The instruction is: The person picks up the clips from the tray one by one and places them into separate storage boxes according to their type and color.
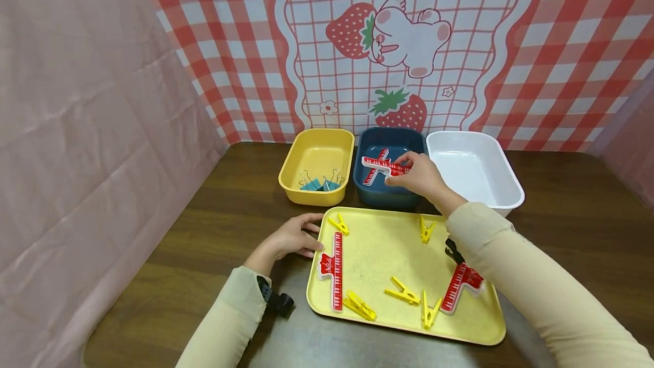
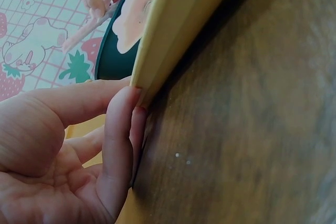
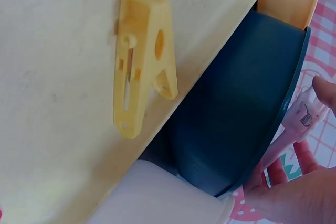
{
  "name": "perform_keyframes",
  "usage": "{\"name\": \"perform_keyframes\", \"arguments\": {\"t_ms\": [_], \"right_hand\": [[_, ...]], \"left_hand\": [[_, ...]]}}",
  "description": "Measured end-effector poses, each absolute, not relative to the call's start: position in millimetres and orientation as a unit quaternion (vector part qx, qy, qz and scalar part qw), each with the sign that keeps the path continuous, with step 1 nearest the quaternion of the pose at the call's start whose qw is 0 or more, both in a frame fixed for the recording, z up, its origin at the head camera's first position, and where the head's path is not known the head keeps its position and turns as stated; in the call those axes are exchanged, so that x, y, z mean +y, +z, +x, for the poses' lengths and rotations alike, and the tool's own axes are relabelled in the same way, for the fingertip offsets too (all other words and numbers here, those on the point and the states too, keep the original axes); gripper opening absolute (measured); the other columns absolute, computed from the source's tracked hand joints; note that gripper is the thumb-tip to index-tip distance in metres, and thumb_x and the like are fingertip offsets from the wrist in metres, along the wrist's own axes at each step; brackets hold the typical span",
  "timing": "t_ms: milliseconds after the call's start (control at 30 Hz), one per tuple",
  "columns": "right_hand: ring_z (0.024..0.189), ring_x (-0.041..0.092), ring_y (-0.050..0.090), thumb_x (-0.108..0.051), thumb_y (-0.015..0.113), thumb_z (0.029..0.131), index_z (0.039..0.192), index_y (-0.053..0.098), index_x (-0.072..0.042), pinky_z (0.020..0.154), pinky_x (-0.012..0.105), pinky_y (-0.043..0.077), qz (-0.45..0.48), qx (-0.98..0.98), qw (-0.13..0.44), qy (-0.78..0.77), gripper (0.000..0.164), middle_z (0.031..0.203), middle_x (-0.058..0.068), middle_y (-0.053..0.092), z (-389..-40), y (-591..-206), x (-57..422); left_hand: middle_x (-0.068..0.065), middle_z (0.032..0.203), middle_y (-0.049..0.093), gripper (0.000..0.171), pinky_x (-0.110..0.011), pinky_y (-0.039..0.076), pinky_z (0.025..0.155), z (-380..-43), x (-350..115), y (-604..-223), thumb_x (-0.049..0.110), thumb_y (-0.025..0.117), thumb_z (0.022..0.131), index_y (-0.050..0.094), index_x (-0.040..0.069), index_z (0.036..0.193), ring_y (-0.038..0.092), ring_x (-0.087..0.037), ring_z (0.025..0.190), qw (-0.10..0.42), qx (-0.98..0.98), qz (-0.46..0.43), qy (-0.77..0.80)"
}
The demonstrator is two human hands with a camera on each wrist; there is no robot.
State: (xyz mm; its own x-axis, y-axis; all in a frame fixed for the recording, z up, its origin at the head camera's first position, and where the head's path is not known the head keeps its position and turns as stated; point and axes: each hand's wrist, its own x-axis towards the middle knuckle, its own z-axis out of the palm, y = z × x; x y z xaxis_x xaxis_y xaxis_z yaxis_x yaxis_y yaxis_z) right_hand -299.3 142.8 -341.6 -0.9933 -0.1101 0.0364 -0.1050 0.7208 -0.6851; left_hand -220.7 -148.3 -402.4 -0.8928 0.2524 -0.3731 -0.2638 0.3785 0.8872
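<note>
My right hand [image 1: 420,178] pinches a red-and-white piano-key clip [image 1: 380,163] above the dark blue bin [image 1: 390,195]. Inside that bin lies another piano-key clip [image 1: 369,178]. In the right wrist view, the held clip [image 3: 304,114] shows its metal spring. My left hand [image 1: 292,237] is at the left rim of the yellow tray [image 1: 378,266]; the left wrist view shows the thumb and fingertips gripping that rim [image 2: 157,51]. On the tray are two piano-key clips, one at left [image 1: 337,277] and one at right [image 1: 452,288], partly under my right forearm. Several yellow clothespins [image 1: 403,291] lie around them.
Behind the tray, a yellow bin [image 1: 317,155] with teal binder clips [image 1: 327,185] stands left of the blue one. A white bin [image 1: 467,172] stands to its right. A checked strawberry cloth [image 1: 245,44] hangs behind the wooden table [image 1: 214,214].
</note>
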Motion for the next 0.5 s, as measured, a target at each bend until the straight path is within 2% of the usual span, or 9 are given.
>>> {"name": "perform_keyframes", "arguments": {"t_ms": [300, 500], "right_hand": [[0.092, 0.032, 0.047, -0.027, 0.074, 0.078, 0.113, 0.053, -0.001, 0.070, 0.040, 0.046, -0.022, 0.908, 0.001, -0.419, 0.048, 0.112, 0.021, 0.048, -304.6, -337.9, 138.3], [0.100, 0.035, 0.048, -0.028, 0.071, 0.081, 0.114, 0.052, -0.003, 0.078, 0.045, 0.047, 0.009, 0.889, 0.001, -0.457, 0.046, 0.123, 0.022, 0.046, -302.7, -334.1, 138.5]], "left_hand": [[-0.015, 0.115, 0.050, 0.071, -0.033, 0.056, 0.062, -219.9, -148.5, -401.4, -0.004, 0.073, 0.076, 0.042, 0.012, 0.139, 0.062, -0.022, 0.077, 0.231, 0.797, -0.004, 0.558], [-0.015, 0.115, 0.051, 0.071, -0.033, 0.056, 0.063, -219.5, -148.3, -401.1, -0.004, 0.072, 0.077, 0.042, 0.012, 0.139, 0.062, -0.022, 0.077, 0.234, 0.795, -0.003, 0.559]]}}
